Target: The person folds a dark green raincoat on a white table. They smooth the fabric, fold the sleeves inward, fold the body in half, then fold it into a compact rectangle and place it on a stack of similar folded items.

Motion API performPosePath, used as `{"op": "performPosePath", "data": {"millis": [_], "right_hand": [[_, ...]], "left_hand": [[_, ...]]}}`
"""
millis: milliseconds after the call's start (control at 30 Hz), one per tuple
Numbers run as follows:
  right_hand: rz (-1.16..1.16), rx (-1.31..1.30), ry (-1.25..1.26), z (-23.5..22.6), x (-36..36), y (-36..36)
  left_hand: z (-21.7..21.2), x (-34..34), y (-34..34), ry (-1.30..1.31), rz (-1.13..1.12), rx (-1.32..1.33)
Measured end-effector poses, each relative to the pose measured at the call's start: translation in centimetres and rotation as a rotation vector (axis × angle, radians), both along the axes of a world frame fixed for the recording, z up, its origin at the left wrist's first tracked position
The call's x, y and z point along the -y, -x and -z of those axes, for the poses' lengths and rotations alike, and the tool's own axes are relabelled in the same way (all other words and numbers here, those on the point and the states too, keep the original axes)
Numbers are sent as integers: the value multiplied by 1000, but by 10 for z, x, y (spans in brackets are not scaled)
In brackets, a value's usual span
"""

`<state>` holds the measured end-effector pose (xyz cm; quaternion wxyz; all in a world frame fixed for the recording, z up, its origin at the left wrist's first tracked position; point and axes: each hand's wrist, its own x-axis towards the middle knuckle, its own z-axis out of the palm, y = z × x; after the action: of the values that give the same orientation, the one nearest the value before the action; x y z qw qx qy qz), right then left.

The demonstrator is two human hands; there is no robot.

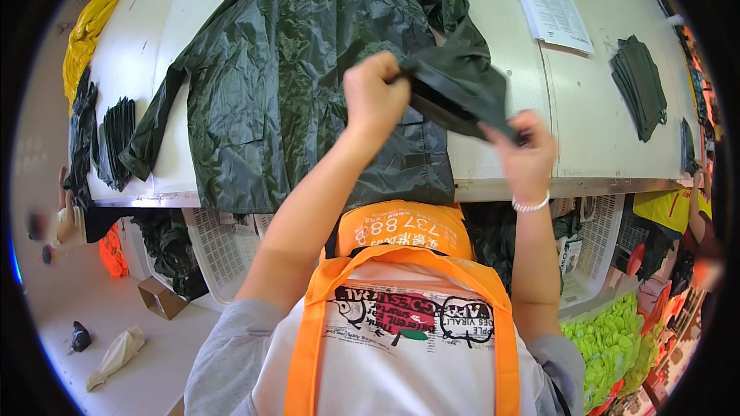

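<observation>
Raincoat (293, 85) sleeve is stretching between your clenched left hand (375, 96) and pinching right hand (526, 150); you are risking dragging it off the desk (601, 108).

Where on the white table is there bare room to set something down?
Bare table lies between the printed sheet and the folded dark stack. The spread dark raincoat crowds the middle, where both hands, left and right, lift its sleeve.

One dark green raincoat (293, 77), one printed sheet (553, 9), two hands (375, 96) (528, 156) — both gripping.
</observation>
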<state>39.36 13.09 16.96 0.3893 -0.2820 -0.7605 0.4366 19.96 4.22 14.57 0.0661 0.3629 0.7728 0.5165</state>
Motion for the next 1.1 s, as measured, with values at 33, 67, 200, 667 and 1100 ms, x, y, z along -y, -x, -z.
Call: {"op": "performPosePath", "data": {"millis": [33,67,200,667,1100], "right_hand": [[-149,166,171,-6,14,-4],[-239,191,191,-14,21,-3],[-275,106,243,-23,18,-15],[-209,297,25,-43,7,-33],[-132,227,-72,-55,4,-9]], "left_hand": [[5,-1,9,-54,-70,97],[3,1,10,-43,-63,101],[-24,16,-9,-62,191,-67],[-52,5,4,-152,670,-230],[-61,-12,-16,191,903,604]]}}
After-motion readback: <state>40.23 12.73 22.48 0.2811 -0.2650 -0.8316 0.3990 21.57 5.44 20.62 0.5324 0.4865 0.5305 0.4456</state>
